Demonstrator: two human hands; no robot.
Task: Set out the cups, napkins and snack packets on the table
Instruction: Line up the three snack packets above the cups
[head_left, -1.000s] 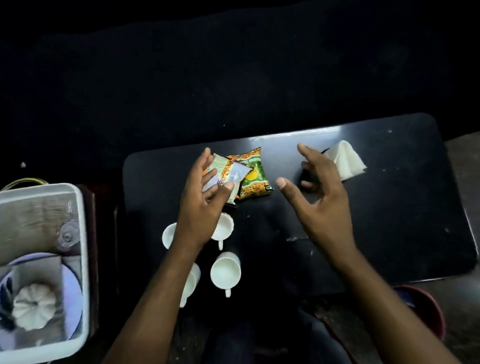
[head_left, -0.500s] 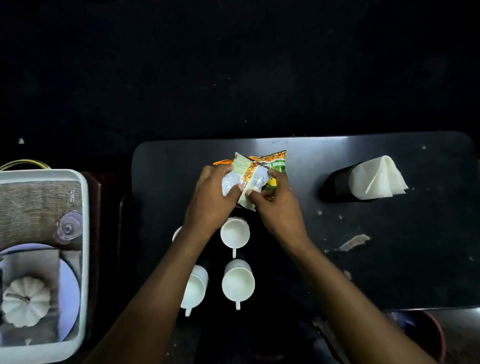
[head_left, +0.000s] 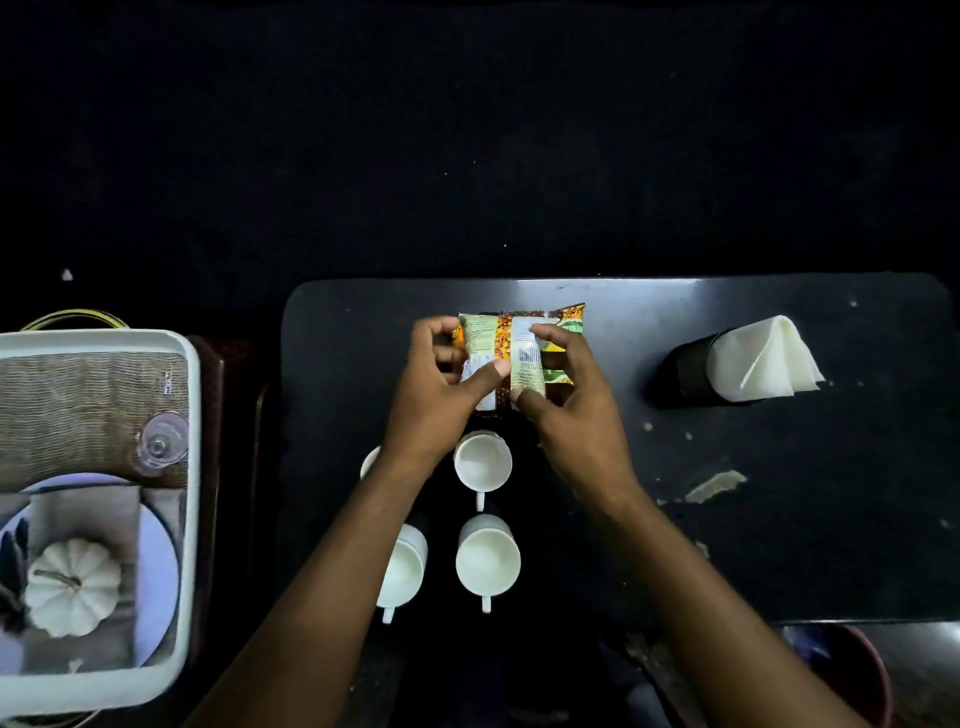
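4 cups (head_left: 487, 561) grouped; napkins (head_left: 763, 358) stood well right of cups. Snack packets (head_left: 498, 338), just beyond cups, gripped by left hand (head_left: 436, 400) and right hand (head_left: 576, 415); their placement judged unfinished.

The right hand (head_left: 576, 415), open a second ago, now joins the left hand (head_left: 431, 395) gripping the snack packets (head_left: 493, 338), turned from tilted to square.

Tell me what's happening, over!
Left hand, right hand both pinching green-and-orange foil snack packets. White handled cups close by the wrists. White folded napkins off right.
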